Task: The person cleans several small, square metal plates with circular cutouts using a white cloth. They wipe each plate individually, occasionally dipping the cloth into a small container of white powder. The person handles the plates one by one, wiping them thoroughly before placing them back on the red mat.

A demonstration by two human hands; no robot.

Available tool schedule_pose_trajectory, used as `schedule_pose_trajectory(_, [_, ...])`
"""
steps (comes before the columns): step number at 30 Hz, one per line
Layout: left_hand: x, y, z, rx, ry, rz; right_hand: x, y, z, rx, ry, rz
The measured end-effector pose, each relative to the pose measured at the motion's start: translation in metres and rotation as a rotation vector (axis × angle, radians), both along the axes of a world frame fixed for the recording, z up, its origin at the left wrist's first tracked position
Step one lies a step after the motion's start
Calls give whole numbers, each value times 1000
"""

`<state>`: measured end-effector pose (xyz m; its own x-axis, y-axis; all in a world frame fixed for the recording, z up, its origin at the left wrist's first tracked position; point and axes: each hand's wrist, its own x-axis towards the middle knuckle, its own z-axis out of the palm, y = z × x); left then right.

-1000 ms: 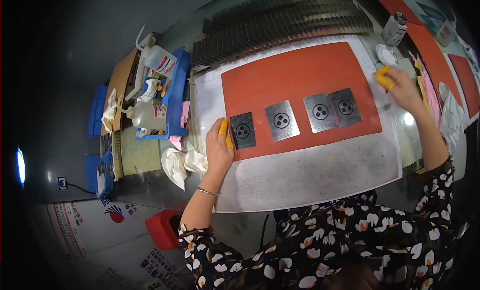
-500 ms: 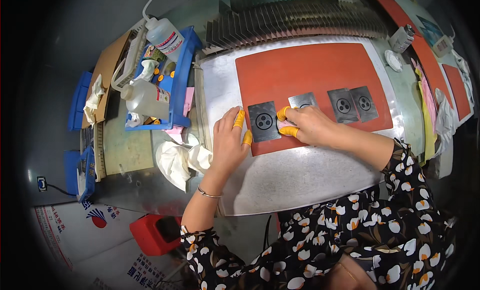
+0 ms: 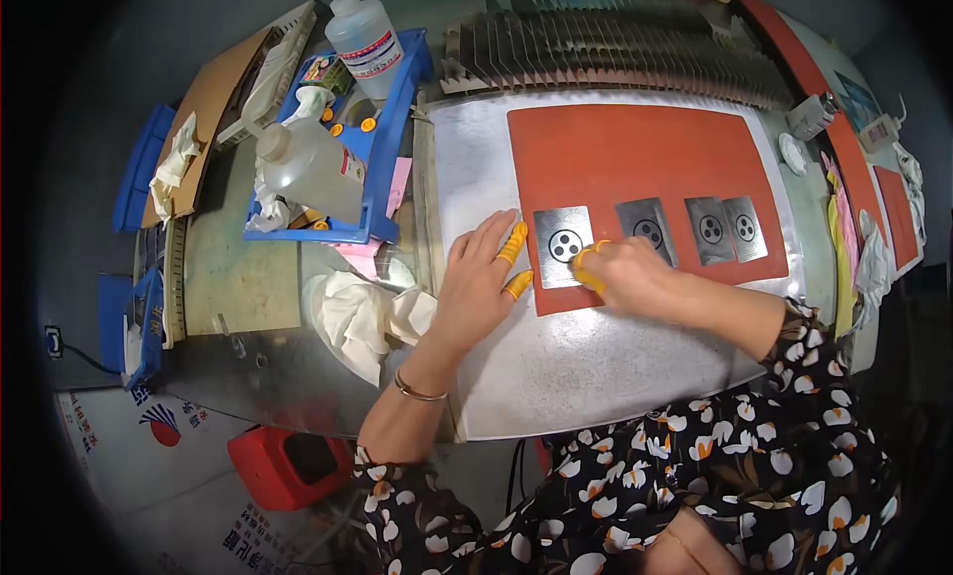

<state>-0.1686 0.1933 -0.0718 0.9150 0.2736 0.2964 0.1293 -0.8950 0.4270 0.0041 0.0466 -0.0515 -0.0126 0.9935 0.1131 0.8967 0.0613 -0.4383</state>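
Four-sided dark grey metal plates, each with a black ring and dots, lie on a red mat point(image 3: 635, 148). The leftmost plate point(image 3: 552, 230) is between my hands. My left hand point(image 3: 481, 277), yellow finger cots on two fingers, lies with fingers stretched out along that plate's left edge. My right hand point(image 3: 630, 275), also in yellow finger cots, has its fingers pinched together over the plate's lower right part; what they hold is hidden. Farther right are a second plate point(image 3: 646, 228) and two more, a third plate point(image 3: 709, 230) and a fourth plate point(image 3: 745, 228), close together.
A blue tray point(image 3: 405, 109) at left carries two squeeze bottles, one a clear bottle point(image 3: 369, 44). Crumpled white cloth point(image 3: 357, 317) lies beside my left forearm. Behind the mat stands a row of upright thin metal sheets point(image 3: 606, 54). A red stool point(image 3: 288, 466) is below the table.
My right hand has shifted from beside the leftmost plate onto its lower right part, uncovering the second plate. Earlier, something pinkish showed between its fingers. My left hand stays by the plate's edge.
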Motion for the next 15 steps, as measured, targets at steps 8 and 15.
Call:
schedule_pose_trajectory(8, [3, -3, -3, -2, -22, 16, -21, 18, 0, 39, -30, 18])
schedule_pose_trajectory(15, [4, -2, -1, -7, -3, 5, -24, 16, -2, 14, -32, -14])
